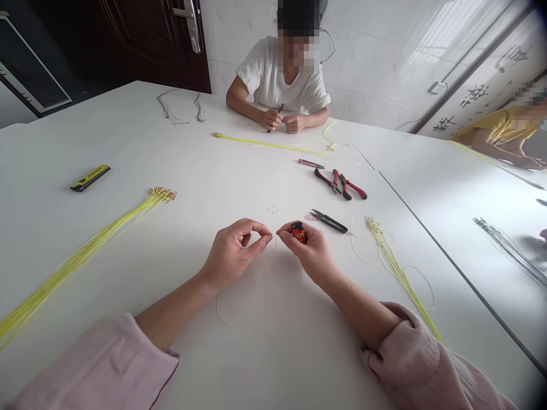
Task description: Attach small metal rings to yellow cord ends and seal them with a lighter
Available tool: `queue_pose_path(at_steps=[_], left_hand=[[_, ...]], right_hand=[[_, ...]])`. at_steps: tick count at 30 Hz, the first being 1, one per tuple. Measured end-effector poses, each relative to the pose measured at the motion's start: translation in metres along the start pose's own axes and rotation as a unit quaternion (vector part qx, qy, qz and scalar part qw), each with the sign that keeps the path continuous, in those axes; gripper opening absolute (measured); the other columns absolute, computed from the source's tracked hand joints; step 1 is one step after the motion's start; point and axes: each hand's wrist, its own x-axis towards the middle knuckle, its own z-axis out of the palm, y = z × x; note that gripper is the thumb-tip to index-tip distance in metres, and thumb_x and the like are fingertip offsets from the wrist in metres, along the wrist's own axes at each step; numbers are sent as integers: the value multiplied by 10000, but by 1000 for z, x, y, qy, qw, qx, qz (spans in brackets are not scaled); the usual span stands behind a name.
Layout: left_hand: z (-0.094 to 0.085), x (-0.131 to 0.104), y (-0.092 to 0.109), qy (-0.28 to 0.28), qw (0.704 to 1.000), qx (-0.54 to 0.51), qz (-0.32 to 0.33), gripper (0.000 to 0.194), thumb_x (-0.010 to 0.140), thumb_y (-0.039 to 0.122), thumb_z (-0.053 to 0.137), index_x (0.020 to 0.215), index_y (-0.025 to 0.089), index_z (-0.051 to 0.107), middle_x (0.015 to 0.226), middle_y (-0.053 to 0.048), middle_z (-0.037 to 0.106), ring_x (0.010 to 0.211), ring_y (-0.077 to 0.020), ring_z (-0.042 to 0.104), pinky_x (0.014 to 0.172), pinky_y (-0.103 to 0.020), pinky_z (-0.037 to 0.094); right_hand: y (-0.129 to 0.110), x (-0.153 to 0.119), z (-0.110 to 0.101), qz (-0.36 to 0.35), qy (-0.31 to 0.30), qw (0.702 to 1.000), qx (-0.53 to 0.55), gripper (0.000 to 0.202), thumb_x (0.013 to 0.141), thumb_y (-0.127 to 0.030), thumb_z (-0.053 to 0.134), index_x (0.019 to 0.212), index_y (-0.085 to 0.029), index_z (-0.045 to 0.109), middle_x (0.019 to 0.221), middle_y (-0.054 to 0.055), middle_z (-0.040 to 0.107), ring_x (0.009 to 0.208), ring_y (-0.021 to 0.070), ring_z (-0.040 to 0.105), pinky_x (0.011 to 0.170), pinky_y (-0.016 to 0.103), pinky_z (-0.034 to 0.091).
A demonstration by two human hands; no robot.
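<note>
My left hand (pixel 233 250) pinches a thin yellow cord (pixel 219 307) between thumb and forefinger; a loop of it hangs down toward the white table. Close beside it, fingertips almost touching, my right hand (pixel 310 250) is closed around a red and black lighter (pixel 298 232). Whether its thumb and forefinger also pinch the cord's end is too small to tell. Black thread snips (pixel 329 221) lie just beyond my right hand. A bundle of yellow cords (pixel 399 273) with metal ends is to the right, and a larger bundle (pixel 98 245) lies to the left.
On the white table (pixel 171 353) are a yellow and black cutter (pixel 90 177), red-handled pliers (pixel 351 187), red snips (pixel 311 164) and grey cords (pixel 513 250). A person in white (pixel 280 85) works across the table, another in yellow (pixel 496 134) at the far right.
</note>
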Motion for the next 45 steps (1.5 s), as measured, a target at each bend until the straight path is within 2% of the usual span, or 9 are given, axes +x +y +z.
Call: queue_pose_path(at_steps=[4,8,11,15,19,24,31,36,45], left_hand=[[-1,1,0,1,999,-29,-27,124,807,361,631,807,241,665,684,37,527,580,-94,335,560,-234,327],[-2,2,-2,-6,990,-110,-84,159,783,408,656,827,257,675,599,43,444,578,-94,351,546,-224,315],[-3,3,-2,-8,978,-184,-99,163,776,407,669,813,248,670,688,26,531,650,-96,414,609,-217,358],[-3,3,-1,-10,970,-218,-108,169,768,398,684,806,234,669,749,11,564,691,-98,437,638,-217,370],[-3,2,-3,-4,974,-192,-116,199,761,422,681,822,233,669,681,13,503,625,-100,396,562,-230,330],[-3,0,-1,-8,990,-101,-100,199,770,444,658,819,253,682,544,47,342,534,-97,317,511,-237,290],[-2,1,1,-25,993,-57,-99,230,768,475,636,818,259,695,536,47,370,502,-97,314,488,-240,297],[-2,2,-2,-34,991,-59,-116,256,760,501,635,825,262,701,540,50,308,506,-97,287,483,-238,271],[-3,2,-5,-61,989,-51,-126,252,763,495,632,830,259,689,553,51,284,521,-100,252,488,-238,239]], right_hand=[[0,1,-1,5,-3,1000,-7,221,813,-393,576,759,-184,625,616,-30,409,564,93,315,501,233,266],[0,2,-1,34,-17,999,-36,231,784,-398,599,896,-210,674,649,-26,459,567,96,349,509,230,287],[-1,1,0,56,-55,996,-53,263,763,-401,614,946,-224,678,658,-27,465,560,94,349,504,226,284],[0,1,1,69,-66,995,-37,245,743,-423,632,831,-196,650,603,-42,415,524,82,303,484,227,262],[5,4,0,57,-39,998,1,286,731,-467,652,759,-183,625,576,-49,375,523,80,277,476,233,242],[6,4,0,2,-16,1000,-2,293,762,-467,638,785,-175,649,650,-19,480,593,100,375,538,245,309],[0,-1,1,-54,3,997,-56,213,819,-391,594,762,-188,623,774,12,579,663,120,470,594,256,365],[-1,-2,1,-96,3,993,-76,174,853,-338,562,775,-197,626,858,20,606,725,123,511,653,256,391],[-1,-3,2,-108,1,991,-83,173,859,-339,552,783,-201,626,870,28,609,739,133,522,665,263,396]])
